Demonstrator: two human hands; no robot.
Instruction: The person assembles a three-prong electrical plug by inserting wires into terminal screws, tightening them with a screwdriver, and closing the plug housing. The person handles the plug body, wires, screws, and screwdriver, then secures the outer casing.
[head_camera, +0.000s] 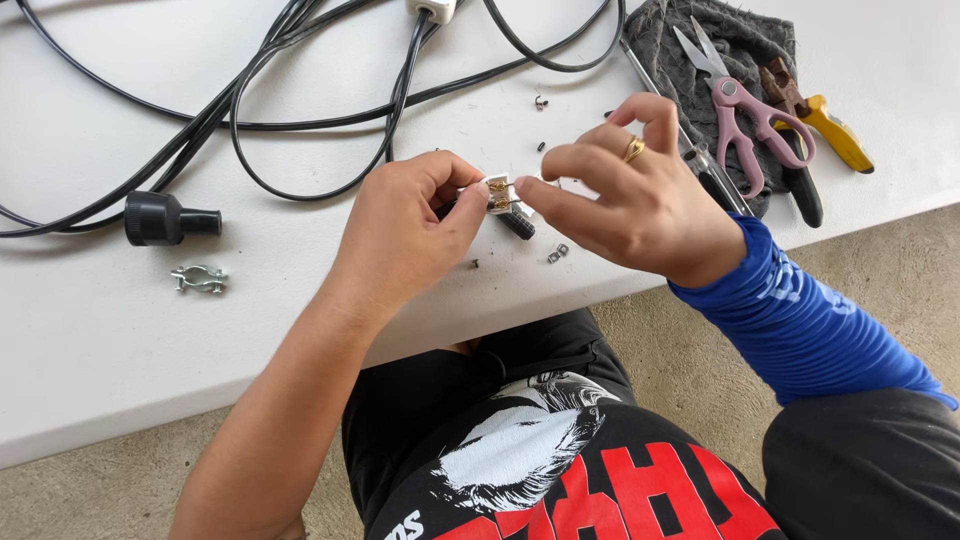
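My left hand (405, 235) pinches a small white plug insert with brass terminals (497, 192) just above the white table (90, 340). My right hand (630, 195), with a ring on one finger and a blue sleeve behind it, has its fingertips closed on the same insert from the right. A short black ribbed piece (518, 224) lies just under the insert. Tiny screws and metal bits (557, 254) are scattered on the table near both hands.
A black plug cover (165, 218) and a metal cord clamp (198, 278) lie at the left. Black cables (300, 70) loop across the back. On a grey cloth (735, 45) at the right rest pink-handled scissors (735, 110), a screwdriver (690, 150) and yellow-handled pliers (830, 130).
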